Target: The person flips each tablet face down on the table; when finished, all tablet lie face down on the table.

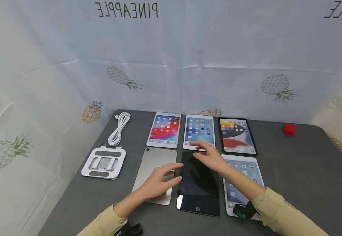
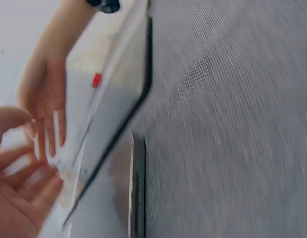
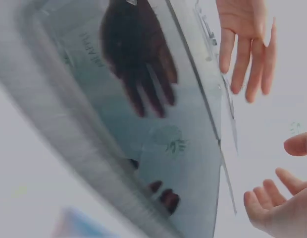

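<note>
A dark-screened tablet [image 1: 199, 183] lies flat in the front row, its home button toward me. My right hand [image 1: 209, 156] hovers over its far end, fingers loosely bent and holding nothing. To the left, a silver tablet [image 1: 156, 160] rests face down with its camera corner far left. My left hand [image 1: 159, 182] is above it, fingers spread toward the dark tablet's left edge. In the right wrist view, the dark glass [image 3: 193, 163] reflects a hand, and my right hand [image 3: 284, 210] is empty. The left wrist view shows my left hand [image 2: 25, 198] with fingers apart.
Behind stand two white tablets [image 1: 164, 129] [image 1: 199, 131] and a black-framed tablet [image 1: 238, 136], screens lit. Another lit white tablet [image 1: 243, 178] lies under my right forearm. At left are a coiled white cable [image 1: 119, 127] and a white folding stand [image 1: 104, 162]. A red charger plug [image 1: 289, 129] sits back right.
</note>
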`<move>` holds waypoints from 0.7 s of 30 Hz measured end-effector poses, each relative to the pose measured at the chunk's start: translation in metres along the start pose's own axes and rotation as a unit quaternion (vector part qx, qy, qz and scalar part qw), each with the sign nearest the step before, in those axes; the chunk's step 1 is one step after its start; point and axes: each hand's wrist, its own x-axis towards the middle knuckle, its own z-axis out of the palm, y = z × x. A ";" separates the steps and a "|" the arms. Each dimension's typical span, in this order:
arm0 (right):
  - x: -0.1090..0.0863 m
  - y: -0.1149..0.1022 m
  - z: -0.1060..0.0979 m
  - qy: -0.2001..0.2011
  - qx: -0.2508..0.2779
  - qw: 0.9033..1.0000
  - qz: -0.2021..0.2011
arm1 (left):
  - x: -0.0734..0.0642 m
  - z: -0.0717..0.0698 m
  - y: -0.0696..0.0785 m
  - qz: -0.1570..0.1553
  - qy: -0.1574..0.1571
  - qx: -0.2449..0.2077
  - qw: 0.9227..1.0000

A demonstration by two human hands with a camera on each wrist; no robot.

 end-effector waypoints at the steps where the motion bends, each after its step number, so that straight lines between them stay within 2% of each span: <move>1: -0.006 0.001 -0.003 0.001 0.008 1.000 0.015 | 0.001 0.002 0.002 -0.027 -0.001 -0.022 0.999; 4: -0.024 0.010 -0.012 -0.001 0.031 0.996 0.078 | 0.001 0.008 0.009 -0.099 0.002 -0.073 0.992; 6: -0.036 0.013 -0.016 -0.005 0.046 0.992 0.121 | 0.001 0.011 0.012 -0.137 0.006 -0.096 0.986; 9: -0.054 0.015 -0.021 -0.012 0.071 0.985 0.159 | 0.000 0.014 0.014 -0.180 0.009 -0.139 0.974; 12: -0.069 0.016 -0.023 -0.018 0.092 0.981 0.171 | 0.000 0.015 0.015 -0.206 0.009 -0.187 0.961; 17: -0.083 0.018 -0.023 -0.024 0.133 0.973 0.186 | 0.001 0.017 0.012 -0.228 0.011 -0.274 0.934; 21: -0.087 0.021 -0.022 -0.021 0.157 0.968 0.194 | 0.003 0.017 0.012 -0.243 0.011 -0.303 0.921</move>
